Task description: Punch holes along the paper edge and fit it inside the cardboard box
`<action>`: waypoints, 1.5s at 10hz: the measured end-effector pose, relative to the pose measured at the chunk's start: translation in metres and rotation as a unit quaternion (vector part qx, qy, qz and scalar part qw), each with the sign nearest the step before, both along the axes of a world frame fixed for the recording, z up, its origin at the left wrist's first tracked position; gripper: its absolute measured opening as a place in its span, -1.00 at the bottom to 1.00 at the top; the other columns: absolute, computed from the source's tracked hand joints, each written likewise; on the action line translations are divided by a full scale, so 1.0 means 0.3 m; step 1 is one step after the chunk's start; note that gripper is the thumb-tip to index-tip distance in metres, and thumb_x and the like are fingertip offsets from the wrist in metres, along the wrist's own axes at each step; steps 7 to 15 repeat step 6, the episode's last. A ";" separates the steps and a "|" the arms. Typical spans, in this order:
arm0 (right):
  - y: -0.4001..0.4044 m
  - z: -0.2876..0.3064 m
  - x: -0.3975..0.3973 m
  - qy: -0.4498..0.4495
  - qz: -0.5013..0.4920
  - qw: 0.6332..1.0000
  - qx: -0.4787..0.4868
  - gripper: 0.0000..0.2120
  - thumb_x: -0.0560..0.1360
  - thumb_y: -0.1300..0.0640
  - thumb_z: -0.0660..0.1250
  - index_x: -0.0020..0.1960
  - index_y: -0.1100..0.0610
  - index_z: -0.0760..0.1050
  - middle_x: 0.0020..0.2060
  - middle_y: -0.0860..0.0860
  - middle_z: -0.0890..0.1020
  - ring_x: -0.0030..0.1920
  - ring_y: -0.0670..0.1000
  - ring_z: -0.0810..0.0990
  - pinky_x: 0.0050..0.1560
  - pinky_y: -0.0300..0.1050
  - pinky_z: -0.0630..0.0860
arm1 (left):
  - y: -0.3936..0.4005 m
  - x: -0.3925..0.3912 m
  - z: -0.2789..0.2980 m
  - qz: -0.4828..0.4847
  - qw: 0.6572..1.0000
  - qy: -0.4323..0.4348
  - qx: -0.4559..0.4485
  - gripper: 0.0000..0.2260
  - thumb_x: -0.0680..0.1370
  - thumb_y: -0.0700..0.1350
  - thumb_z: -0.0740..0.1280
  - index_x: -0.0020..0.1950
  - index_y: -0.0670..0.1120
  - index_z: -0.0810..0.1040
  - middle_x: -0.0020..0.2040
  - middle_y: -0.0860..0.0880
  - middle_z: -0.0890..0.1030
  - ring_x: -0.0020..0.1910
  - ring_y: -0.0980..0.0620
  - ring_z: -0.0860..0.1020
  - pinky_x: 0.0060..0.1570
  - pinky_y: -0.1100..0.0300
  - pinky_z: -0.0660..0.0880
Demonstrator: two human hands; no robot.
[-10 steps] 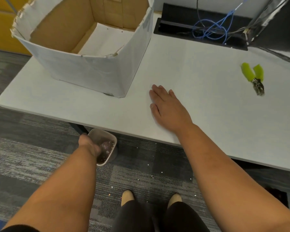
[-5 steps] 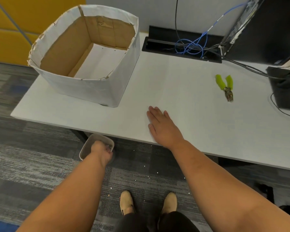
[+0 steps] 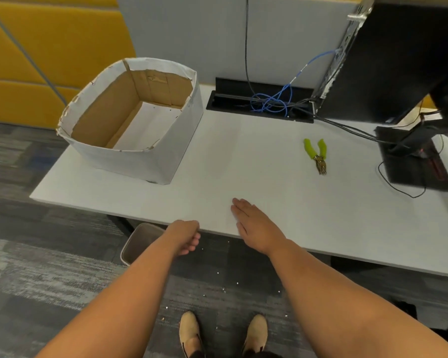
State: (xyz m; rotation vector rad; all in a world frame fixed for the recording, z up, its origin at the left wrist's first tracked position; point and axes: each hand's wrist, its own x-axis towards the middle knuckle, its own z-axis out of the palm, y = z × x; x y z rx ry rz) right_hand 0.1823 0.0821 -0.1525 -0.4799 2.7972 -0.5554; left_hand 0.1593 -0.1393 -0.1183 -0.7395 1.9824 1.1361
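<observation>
Fingers (image 3: 192,245) of the left hand (image 3: 184,235), loosely curled and empty, have risen from the bin (image 3: 137,241) to the counter (image 3: 243,156) edge; right hand (image 3: 254,223) lies flat. Paper (image 3: 142,125) already lines the cardboard box (image 3: 130,117), so cleanup seems finished.

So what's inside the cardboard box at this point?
White paper lies on the floor of the cardboard box, with small holes dotted along its far edge. Brown inner walls show above it. The near wall hides the front part of the floor.
</observation>
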 end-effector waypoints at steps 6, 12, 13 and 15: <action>0.280 0.102 0.047 -0.114 -0.016 0.989 0.087 -0.37 0.63 -0.06 0.11 0.60 -0.12 -0.11 0.60 -0.06 -0.20 0.59 0.04 -0.22 0.55 0.19 -0.15 | 0.248 -0.080 0.028 -0.415 0.835 0.191 -0.308 -0.44 0.41 0.10 0.41 0.33 -0.03 0.33 0.27 -0.10 0.31 0.20 -0.19 0.40 0.04 0.03 0.47; 0.280 0.102 0.047 -0.114 -0.016 0.989 0.087 -0.37 0.63 -0.06 0.11 0.60 -0.12 -0.11 0.60 -0.06 -0.20 0.59 0.04 -0.22 0.55 0.19 -0.15 | 0.248 -0.080 0.028 -0.415 0.835 0.191 -0.308 -0.44 0.41 0.10 0.41 0.33 -0.03 0.33 0.27 -0.10 0.31 0.20 -0.19 0.40 0.04 0.03 0.47; 0.280 0.102 0.047 -0.114 -0.016 0.989 0.087 -0.37 0.63 -0.06 0.11 0.60 -0.12 -0.11 0.60 -0.06 -0.20 0.59 0.04 -0.22 0.55 0.19 -0.15 | 0.248 -0.080 0.028 -0.415 0.835 0.191 -0.308 -0.44 0.41 0.10 0.41 0.33 -0.03 0.33 0.27 -0.10 0.31 0.20 -0.19 0.40 0.04 0.03 0.47; 0.280 0.102 0.047 -0.114 -0.016 0.989 0.087 -0.37 0.63 -0.06 0.11 0.60 -0.12 -0.11 0.60 -0.06 -0.20 0.59 0.04 -0.22 0.55 0.19 -0.15 | 0.248 -0.080 0.028 -0.415 0.835 0.191 -0.308 -0.44 0.41 0.10 0.41 0.33 -0.03 0.33 0.27 -0.10 0.31 0.20 -0.19 0.40 0.04 0.03 0.47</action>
